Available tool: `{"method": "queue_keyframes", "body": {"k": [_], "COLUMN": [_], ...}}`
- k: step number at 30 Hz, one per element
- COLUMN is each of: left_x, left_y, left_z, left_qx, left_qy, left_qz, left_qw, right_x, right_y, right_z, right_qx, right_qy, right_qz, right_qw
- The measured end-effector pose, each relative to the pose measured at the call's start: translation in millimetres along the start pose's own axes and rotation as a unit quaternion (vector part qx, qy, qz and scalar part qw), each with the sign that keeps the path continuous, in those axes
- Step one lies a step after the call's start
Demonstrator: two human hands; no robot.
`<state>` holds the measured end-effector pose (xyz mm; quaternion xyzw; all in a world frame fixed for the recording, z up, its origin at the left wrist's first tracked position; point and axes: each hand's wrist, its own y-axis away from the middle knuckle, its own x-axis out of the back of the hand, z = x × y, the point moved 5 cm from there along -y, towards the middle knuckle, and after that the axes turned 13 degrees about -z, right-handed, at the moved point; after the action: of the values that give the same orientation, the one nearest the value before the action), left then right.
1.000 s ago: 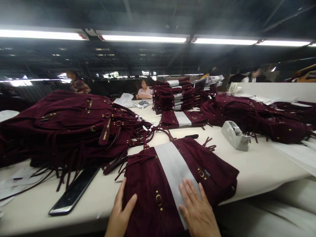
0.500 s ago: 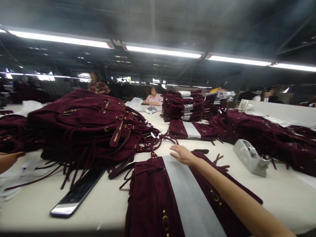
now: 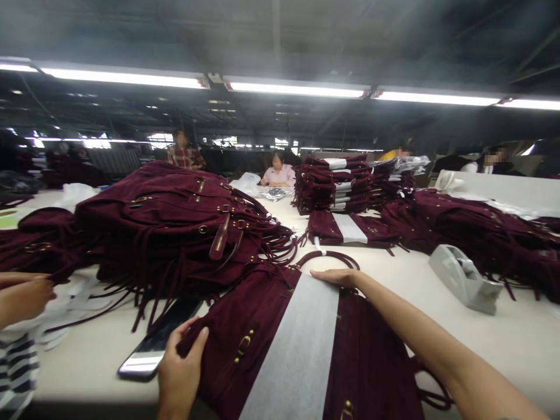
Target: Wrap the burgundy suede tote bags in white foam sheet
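Observation:
A dark burgundy bag with brass fittings lies at the table's front, a pale grey paper band running down its middle. My left hand grips the bag's left edge, thumb on top and fingers around the side. At the far end, my right hand lies on the top of the band with its fingers stretched out flat. The bag's handle, with a white wrap, arches just beyond that hand. Beside my left hand is a black phone, partly under the bags.
A large heap of burgundy bags stands at the left. Banded bags are stacked behind. A grey tape dispenser sits at the right, near more bags. Another person's hands are at the left edge; more people are in the background.
My left hand has come into view and taken hold of the bag's left edge. The bag and its band now slant the other way. Another person's hands show more at the left.

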<state>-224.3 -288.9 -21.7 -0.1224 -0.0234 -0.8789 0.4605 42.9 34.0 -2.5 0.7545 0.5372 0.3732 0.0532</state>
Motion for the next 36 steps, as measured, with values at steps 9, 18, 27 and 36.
{"method": "queue_keyframes", "body": {"k": [9,18,27,36], "left_x": [-2.3,-6.5,-144.1,-170.5], "left_y": [4.4,92.1,143.0,93.8], "left_z": [-12.8,40.9,78.5,62.7], "left_qx": [0.041,-0.229,-0.538,-0.520], "left_qy": [0.003,-0.203,-0.412,-0.439], "left_qz": [0.003,0.091,-0.330,-0.498], "left_qw": [0.999,0.948,0.657,0.537], "right_x": [-23.9,20.9,35.6,1.2], "right_y": [20.5,28.8,1.9,34.0], "right_z": [19.9,-25.8,-13.2,5.5], "right_qx": [0.004,-0.068,-0.092,-0.062], "right_qy": [-0.210,0.240,0.337,0.326], "right_qz": [-0.123,0.090,0.188,0.195], "right_qw": [0.970,0.964,0.918,0.923]}}
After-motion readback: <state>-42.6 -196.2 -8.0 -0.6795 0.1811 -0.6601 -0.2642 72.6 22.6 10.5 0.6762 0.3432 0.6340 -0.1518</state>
